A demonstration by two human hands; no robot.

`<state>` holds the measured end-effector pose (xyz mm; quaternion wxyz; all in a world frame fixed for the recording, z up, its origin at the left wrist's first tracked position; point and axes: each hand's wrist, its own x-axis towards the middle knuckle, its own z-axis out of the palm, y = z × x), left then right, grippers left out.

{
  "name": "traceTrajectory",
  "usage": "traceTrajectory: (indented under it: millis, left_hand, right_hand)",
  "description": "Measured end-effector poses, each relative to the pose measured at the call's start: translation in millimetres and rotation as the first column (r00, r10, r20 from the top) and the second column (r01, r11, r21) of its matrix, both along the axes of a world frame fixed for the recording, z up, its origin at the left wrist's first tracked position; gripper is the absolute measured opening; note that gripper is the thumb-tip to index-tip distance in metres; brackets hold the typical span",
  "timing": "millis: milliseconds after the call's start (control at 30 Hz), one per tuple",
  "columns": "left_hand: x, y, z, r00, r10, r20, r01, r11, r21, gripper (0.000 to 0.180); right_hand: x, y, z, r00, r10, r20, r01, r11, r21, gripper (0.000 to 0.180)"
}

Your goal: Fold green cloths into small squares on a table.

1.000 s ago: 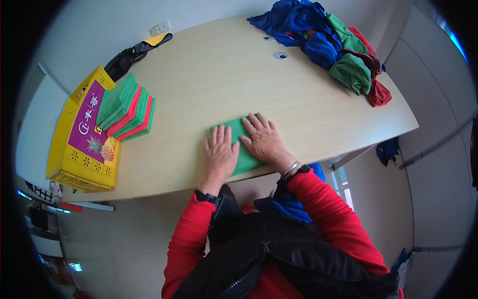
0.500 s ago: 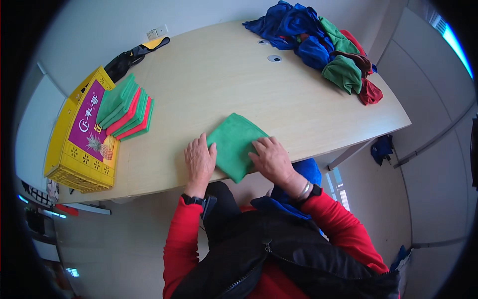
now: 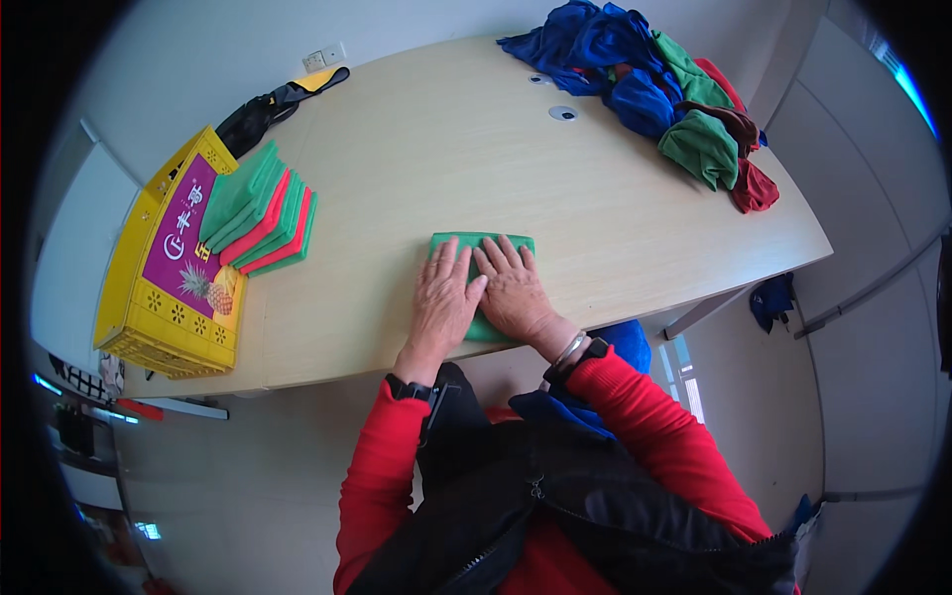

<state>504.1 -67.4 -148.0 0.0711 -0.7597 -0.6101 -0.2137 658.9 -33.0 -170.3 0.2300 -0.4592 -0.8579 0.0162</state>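
A folded green cloth [image 3: 484, 330] lies flat by the table's front edge, squared to it. My left hand [image 3: 441, 302] rests on its left part with fingers stretched out. Beside it, my right hand [image 3: 513, 295] lies flat on the right part, fingers spread. The two thumbs come close together, and the hands cover most of the cloth. To the left, a row of folded green and red cloths [image 3: 260, 220] leans against a yellow crate [image 3: 164, 332].
A heap of loose blue, green and red cloths [image 3: 645, 99] sits at the table's far right. Behind the crate lies a black and yellow item [image 3: 263, 117]. The pale wooden table [image 3: 397, 159] has a round grommet [image 3: 563, 114]. A blue cloth [image 3: 623, 347] hangs below the front edge.
The green cloth has turned from a slanted position to square with the table edge. Both hands have moved from its sides onto its top and now lie flat.
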Motion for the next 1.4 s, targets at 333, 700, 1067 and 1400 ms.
traceTrajectory:
  millis: [333,700,1067,1400]
  left_hand:
    - [7.6,32.8,-8.0,0.998,-0.001,0.067,0.012,0.986,-0.169,0.068]
    - [8.2,10.5,10.2,0.998,0.056,0.014,-0.053,0.985,-0.165,0.069]
    - [-3.6,16.9,0.9,0.998,0.050,0.042,-0.039,0.975,-0.219,0.068]
    - [10.1,-42.3,18.3,0.995,0.101,0.017,-0.097,0.985,-0.145,0.069]
  right_hand:
    - [22.0,23.4,8.2,0.996,-0.072,-0.049,0.069,0.996,-0.065,0.059]
    - [28.3,13.5,20.2,0.983,-0.164,0.079,0.166,0.986,-0.027,0.059]
    - [12.2,23.9,11.9,0.999,0.032,0.006,-0.032,0.999,-0.034,0.057]
    - [-3.7,-44.1,22.7,0.999,-0.016,0.034,0.017,1.000,-0.013,0.055]
